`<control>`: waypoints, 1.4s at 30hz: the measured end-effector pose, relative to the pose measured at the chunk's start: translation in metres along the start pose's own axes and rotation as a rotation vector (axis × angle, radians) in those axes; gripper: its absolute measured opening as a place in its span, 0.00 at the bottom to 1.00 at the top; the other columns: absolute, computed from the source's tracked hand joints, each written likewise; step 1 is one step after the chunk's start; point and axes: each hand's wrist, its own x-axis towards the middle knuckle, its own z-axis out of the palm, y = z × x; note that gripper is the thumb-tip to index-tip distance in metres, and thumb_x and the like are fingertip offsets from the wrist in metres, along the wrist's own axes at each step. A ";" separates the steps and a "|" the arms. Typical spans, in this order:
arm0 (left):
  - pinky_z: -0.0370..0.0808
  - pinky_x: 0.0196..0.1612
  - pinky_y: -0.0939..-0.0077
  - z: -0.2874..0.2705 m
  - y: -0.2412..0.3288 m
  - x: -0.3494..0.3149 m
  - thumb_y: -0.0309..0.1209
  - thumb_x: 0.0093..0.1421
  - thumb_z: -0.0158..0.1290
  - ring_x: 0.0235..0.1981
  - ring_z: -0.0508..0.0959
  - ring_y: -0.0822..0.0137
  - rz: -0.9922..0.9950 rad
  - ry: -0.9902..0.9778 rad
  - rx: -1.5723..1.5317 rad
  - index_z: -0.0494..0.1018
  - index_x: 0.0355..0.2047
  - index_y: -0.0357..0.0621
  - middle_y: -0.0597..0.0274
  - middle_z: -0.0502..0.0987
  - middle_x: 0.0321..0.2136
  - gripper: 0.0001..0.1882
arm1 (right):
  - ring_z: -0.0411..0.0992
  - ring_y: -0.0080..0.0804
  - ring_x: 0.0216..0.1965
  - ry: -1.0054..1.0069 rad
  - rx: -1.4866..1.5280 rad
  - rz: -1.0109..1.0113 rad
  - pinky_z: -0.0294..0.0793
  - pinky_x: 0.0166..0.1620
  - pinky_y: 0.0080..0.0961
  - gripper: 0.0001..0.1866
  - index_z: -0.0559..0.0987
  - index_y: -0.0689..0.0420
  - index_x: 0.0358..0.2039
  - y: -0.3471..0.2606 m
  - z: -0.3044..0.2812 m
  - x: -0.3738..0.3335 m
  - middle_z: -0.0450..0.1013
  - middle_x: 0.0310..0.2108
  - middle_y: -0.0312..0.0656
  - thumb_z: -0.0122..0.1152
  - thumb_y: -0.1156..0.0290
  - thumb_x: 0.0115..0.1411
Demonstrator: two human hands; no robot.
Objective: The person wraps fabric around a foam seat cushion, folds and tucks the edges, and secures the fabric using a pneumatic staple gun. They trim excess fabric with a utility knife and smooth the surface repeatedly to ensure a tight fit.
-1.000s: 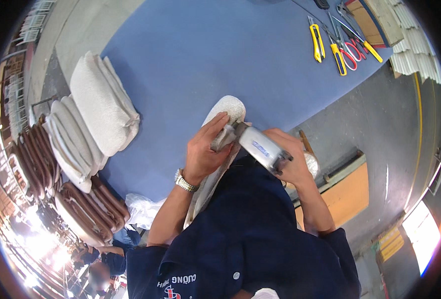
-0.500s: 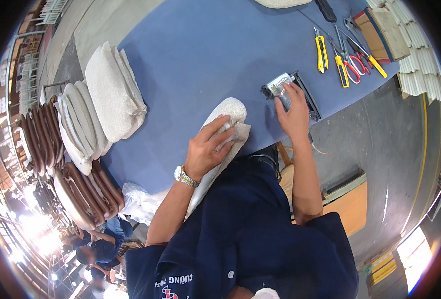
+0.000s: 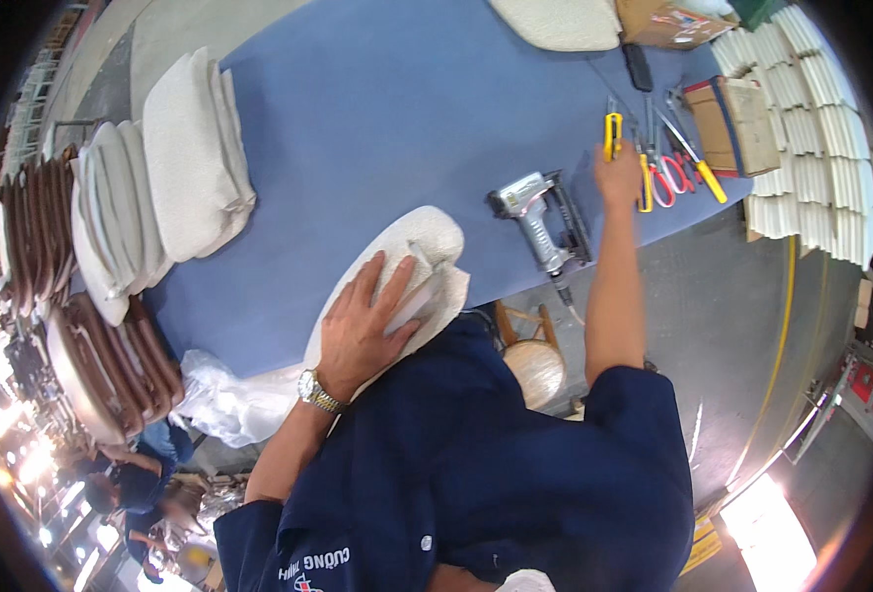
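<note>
A pale fabric-covered pad (image 3: 427,232) lies at the near edge of the table, its fabric folded over along the right side. My left hand (image 3: 360,326) rests on top of it with fingers spread, the thumb by the fold. Farther right, my right hand (image 3: 619,180) is closed round the lower end of a yellow utility knife (image 3: 612,134), its fingers slightly blurred. Between my hands, a silver staple gun (image 3: 535,219) lies on the blue table with nobody touching it.
Beside the knife lie a yellow-handled screwdriver (image 3: 645,185), red-handled scissors (image 3: 667,182) and other tools. A cardboard box (image 3: 737,123) stands behind them. Pale folded pads (image 3: 190,158) and brown cushions (image 3: 111,370) are stacked at left. A stool (image 3: 533,370) stands below the table's edge.
My right hand has let go of the staple gun and moved right to the utility knife. My left hand now lies flatter on the pad. The whole view has shifted.
</note>
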 end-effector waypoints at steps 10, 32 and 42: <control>0.71 0.66 0.54 -0.008 0.019 0.035 0.34 0.59 0.68 0.63 0.74 0.46 0.154 0.237 -0.333 0.71 0.65 0.46 0.45 0.73 0.63 0.34 | 0.80 0.59 0.44 -0.271 0.141 0.100 0.79 0.49 0.50 0.26 0.78 0.56 0.52 0.013 0.003 0.003 0.80 0.40 0.51 0.71 0.61 0.55; 0.79 0.36 0.57 -0.056 0.026 -0.005 0.42 0.74 0.50 0.35 0.84 0.49 0.008 -0.109 -0.014 0.78 0.50 0.42 0.49 0.84 0.37 0.17 | 0.75 0.51 0.30 -0.380 0.961 0.087 0.74 0.37 0.41 0.12 0.75 0.62 0.39 -0.185 -0.102 -0.290 0.76 0.28 0.52 0.62 0.64 0.68; 0.75 0.31 0.50 -0.050 0.017 0.020 0.43 0.74 0.48 0.28 0.80 0.41 -0.038 -0.134 0.081 0.77 0.41 0.41 0.45 0.80 0.28 0.17 | 0.62 0.23 0.32 -0.499 1.189 0.106 0.68 0.37 0.29 0.14 0.72 0.62 0.38 -0.183 -0.083 -0.297 0.66 0.27 0.39 0.53 0.63 0.76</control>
